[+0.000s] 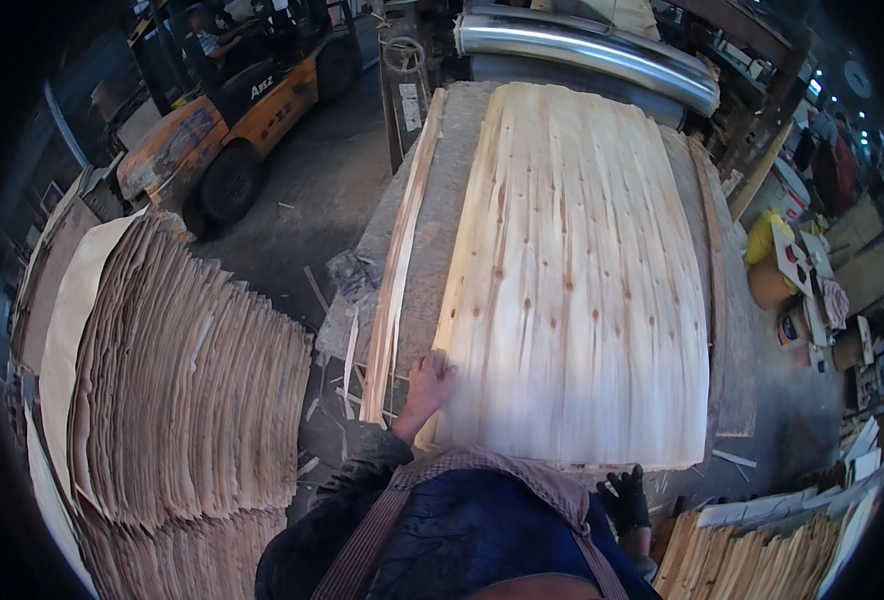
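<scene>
Already flat on table, veneer sheet; left hand pressing its corner, fingers spread; right hand gloved, fingers curled, grip unclear; narrow strip alongside, unmoved.

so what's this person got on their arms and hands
The left hand is bare, and its forearm wears a dark, dusty-looking long sleeve. The right hand wears a black glove. A dark blue garment with brownish straps covers the chest between the arms; the right arm is mostly hidden.

Head camera looks steeply down, close over the veneer sheet.
</scene>
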{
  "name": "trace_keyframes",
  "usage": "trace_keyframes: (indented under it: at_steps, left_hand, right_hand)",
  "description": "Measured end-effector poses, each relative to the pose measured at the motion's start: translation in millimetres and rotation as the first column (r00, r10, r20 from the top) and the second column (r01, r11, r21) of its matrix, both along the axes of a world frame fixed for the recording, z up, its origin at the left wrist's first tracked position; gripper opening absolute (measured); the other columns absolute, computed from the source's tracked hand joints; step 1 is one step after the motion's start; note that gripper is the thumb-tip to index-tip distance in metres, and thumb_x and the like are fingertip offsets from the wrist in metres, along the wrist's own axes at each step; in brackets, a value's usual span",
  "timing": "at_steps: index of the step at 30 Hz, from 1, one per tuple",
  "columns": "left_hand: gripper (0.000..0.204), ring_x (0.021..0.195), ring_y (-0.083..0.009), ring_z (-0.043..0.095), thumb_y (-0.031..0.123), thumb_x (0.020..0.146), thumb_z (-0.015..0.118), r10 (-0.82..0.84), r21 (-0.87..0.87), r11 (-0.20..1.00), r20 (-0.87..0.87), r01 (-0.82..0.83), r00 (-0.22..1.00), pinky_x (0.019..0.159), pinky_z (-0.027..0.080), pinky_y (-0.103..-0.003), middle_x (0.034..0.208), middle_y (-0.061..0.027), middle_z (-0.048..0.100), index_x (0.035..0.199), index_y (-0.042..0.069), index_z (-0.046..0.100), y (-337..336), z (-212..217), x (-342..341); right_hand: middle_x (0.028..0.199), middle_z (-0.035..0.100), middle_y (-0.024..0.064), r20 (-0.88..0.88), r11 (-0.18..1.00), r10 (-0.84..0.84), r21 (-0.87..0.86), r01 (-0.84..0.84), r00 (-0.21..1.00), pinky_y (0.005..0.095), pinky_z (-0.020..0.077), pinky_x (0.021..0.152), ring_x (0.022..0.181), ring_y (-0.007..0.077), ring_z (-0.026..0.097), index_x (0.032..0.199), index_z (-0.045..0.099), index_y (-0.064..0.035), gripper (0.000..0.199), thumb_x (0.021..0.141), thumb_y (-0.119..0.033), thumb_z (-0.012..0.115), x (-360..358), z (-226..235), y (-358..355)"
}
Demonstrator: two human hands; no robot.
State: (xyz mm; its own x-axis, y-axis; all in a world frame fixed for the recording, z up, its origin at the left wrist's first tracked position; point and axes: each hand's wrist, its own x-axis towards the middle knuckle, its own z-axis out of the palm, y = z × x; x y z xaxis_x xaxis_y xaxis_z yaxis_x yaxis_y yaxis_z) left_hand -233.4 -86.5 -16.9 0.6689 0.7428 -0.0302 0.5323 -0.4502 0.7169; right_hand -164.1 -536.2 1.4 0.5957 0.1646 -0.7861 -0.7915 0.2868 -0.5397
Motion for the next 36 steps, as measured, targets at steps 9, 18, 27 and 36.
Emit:
trace_keyframes:
  at_steps: [9,18,27,36]
  left_hand:
    - [0.061,0.115,-0.0400,0.037,0.040,0.071,0.066,-0.051,-0.012,0.999,-0.093,0.050,0.994,0.097,0.033,-0.045,0.123,-0.0229,0.042,0.122,0.011,0.049,9.5,-11.9,10.7]
    - [0.061,0.116,-0.0375,0.038,0.037,0.072,0.066,-0.067,-0.085,0.994,0.079,0.073,0.995,0.098,0.032,-0.045,0.124,-0.0219,0.040,0.124,0.009,0.047,9.4,-4.7,20.3]
    - [0.066,0.122,-0.0361,0.033,0.030,0.076,0.061,-0.047,0.224,0.975,0.175,0.007,0.983,0.098,0.026,-0.051,0.131,-0.0210,0.036,0.127,-0.002,0.037,18.3,-7.4,70.5]
    - [0.064,0.122,-0.0361,0.032,0.031,0.080,0.055,-0.007,0.434,0.900,0.114,-0.043,0.993,0.100,0.022,-0.051,0.129,-0.0218,0.036,0.126,-0.007,0.034,18.0,1.0,86.6]
  right_hand:
    - [0.125,0.050,0.0067,0.142,0.907,-0.175,0.409,0.103,0.974,0.0469,0.0409,0.091,0.112,0.0278,0.048,0.123,0.047,-0.0106,0.058,0.081,-0.049,0.059,23.2,-57.2,17.5]
    - [0.115,0.057,0.0073,0.181,0.968,-0.168,0.215,0.128,0.969,0.0445,0.0454,0.083,0.101,0.0268,0.054,0.117,0.052,-0.0098,0.051,0.083,-0.047,0.057,20.5,-47.0,15.4]
    - [0.113,0.056,0.0098,0.110,0.953,-0.091,0.297,0.055,0.990,0.0477,0.0464,0.083,0.102,0.0288,0.053,0.117,0.051,-0.0090,0.057,0.083,-0.054,0.053,27.0,-66.0,24.9]
    - [0.108,0.057,0.0108,0.077,0.973,-0.085,0.221,0.066,0.993,0.0486,0.0471,0.082,0.099,0.0297,0.054,0.115,0.052,-0.0078,0.059,0.082,-0.057,0.052,27.6,-31.8,64.6]
